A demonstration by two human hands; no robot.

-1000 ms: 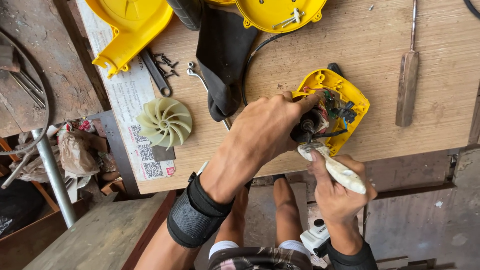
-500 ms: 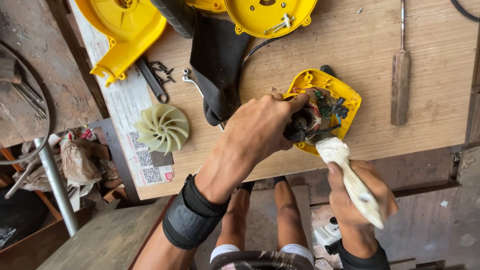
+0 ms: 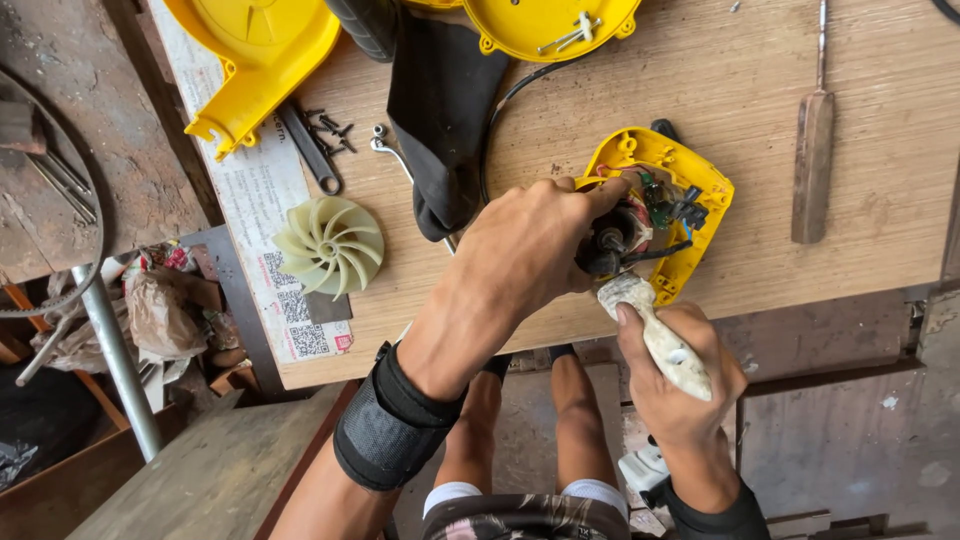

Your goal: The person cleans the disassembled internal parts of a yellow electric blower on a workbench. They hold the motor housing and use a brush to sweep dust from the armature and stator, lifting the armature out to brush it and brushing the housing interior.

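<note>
My left hand (image 3: pixel 530 245) grips a dark electric motor (image 3: pixel 615 240) that sits in a yellow plastic housing half (image 3: pixel 700 215) near the table's front edge. Wires and small black parts lie inside the housing beside the motor. My right hand (image 3: pixel 680 375) holds a dirty white-handled brush (image 3: pixel 660 335) with its tip against the motor's lower side. A black wrist wrap covers my left forearm.
A pale fan impeller (image 3: pixel 330 245) lies on a printed sheet at the left. Two yellow casing parts (image 3: pixel 255 55) (image 3: pixel 545 25), a black bag (image 3: pixel 440 120), wrench (image 3: pixel 310 150), screws (image 3: pixel 330 125) and a wooden-handled tool (image 3: pixel 812 165) lie further back on the wooden table (image 3: pixel 800 270).
My right hand swung the brush away from the motor and down, then brought it back up against the motor. My left hand kept its hold on the motor.
</note>
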